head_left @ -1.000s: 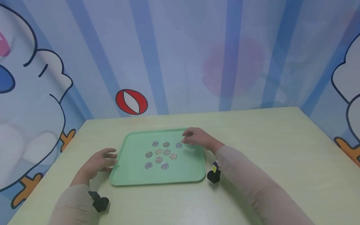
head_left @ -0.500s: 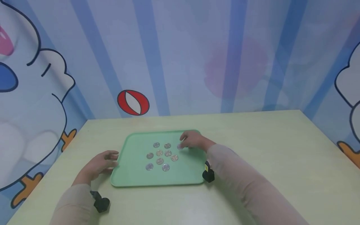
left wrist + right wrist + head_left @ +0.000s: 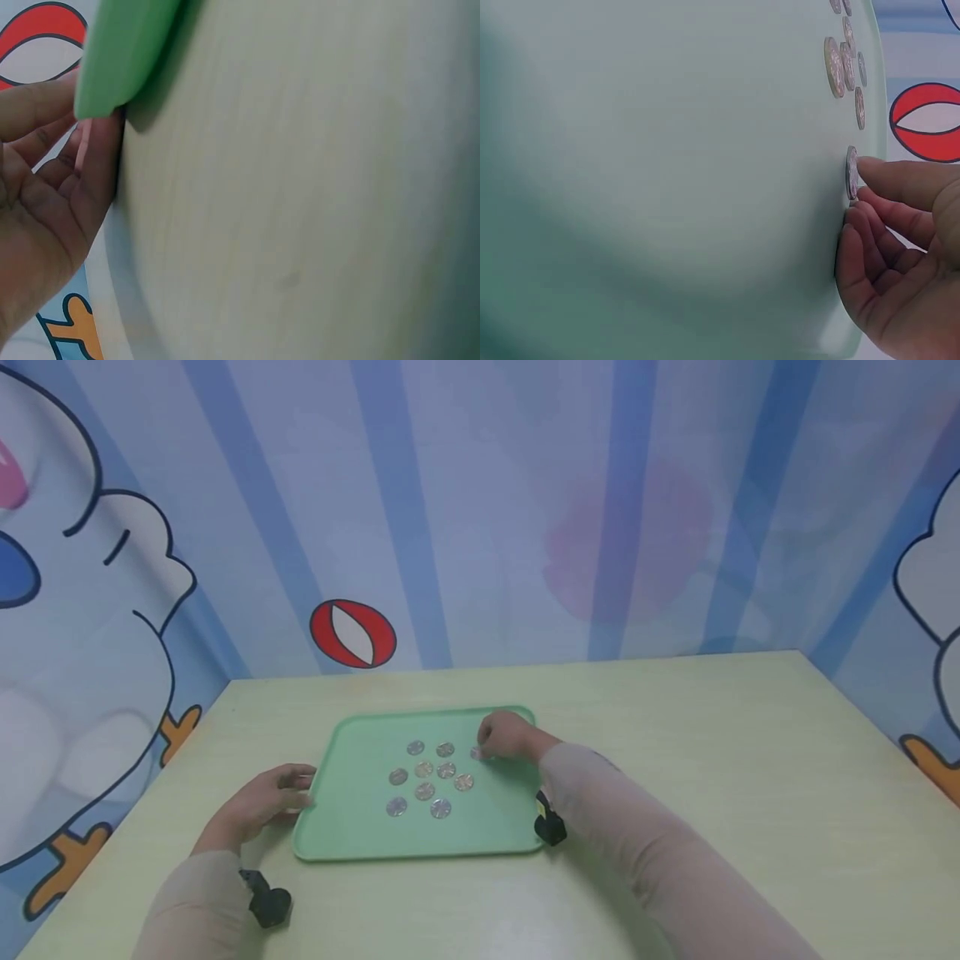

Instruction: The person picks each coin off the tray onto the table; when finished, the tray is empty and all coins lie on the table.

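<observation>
A green tray (image 3: pixel 345 839) lies on the table with several silvery coins (image 3: pixel 440 808) spread over its middle. My right hand (image 3: pixel 510 735) is low over the tray's right part, at the rightmost coin. In the right wrist view the thumb touches that coin (image 3: pixel 852 172), with the index fingertip at its edge and the other fingers curled against the tray. My left hand (image 3: pixel 262 797) rests beside the tray's left edge, fingers loosely bent. The left wrist view shows these fingers (image 3: pixel 97 165) right at the tray's corner, partly hidden by the rim.
The pale wooden table (image 3: pixel 675 735) extends to the right of the tray and in front of it. Behind it hangs a blue striped backdrop (image 3: pixel 495 527) with cartoon figures and a red-and-white ball (image 3: pixel 353 633). Small black cameras (image 3: pixel 270 906) hang at both wrists.
My right hand has moved left and down from the tray's right edge to the rightmost coin, its fingers closing in on it. The left hand has stayed at the tray's edge.
</observation>
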A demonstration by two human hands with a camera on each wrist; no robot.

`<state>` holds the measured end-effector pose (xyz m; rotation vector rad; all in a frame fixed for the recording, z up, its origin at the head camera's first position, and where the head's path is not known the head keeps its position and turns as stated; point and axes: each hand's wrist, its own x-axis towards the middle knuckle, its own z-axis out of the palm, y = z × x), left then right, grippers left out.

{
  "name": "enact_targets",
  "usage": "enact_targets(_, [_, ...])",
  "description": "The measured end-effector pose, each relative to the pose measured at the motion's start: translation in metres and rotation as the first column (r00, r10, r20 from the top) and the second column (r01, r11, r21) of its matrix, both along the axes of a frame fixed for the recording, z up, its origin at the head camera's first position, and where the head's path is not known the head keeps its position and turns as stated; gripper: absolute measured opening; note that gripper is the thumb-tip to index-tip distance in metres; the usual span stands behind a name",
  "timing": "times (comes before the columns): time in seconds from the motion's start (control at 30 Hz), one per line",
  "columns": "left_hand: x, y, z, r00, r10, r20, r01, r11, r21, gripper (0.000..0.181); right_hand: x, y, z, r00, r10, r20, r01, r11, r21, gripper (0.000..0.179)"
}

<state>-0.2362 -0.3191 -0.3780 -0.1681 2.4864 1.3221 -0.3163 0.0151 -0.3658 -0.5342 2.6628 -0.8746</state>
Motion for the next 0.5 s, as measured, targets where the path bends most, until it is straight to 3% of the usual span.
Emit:
enact_targets(0.23, [0.001, 0.001, 0.000, 1.000, -0.010, -0.009, 0.010, 1.000, -0.008, 0.059, 0.004, -0.006, 0.005, 0.997, 0.010, -0.070, -0.004, 0.996, 0.084, 0.011])
enact_targets(0.5, [0.000, -0.001, -0.001, 1.000, -0.016, 0.007, 0.015, 1.000, 0.014, 0.061, 0.002, -0.011, 0.001, 0.998, 0.011, -0.065, -0.002, 0.992, 0.129, 0.014])
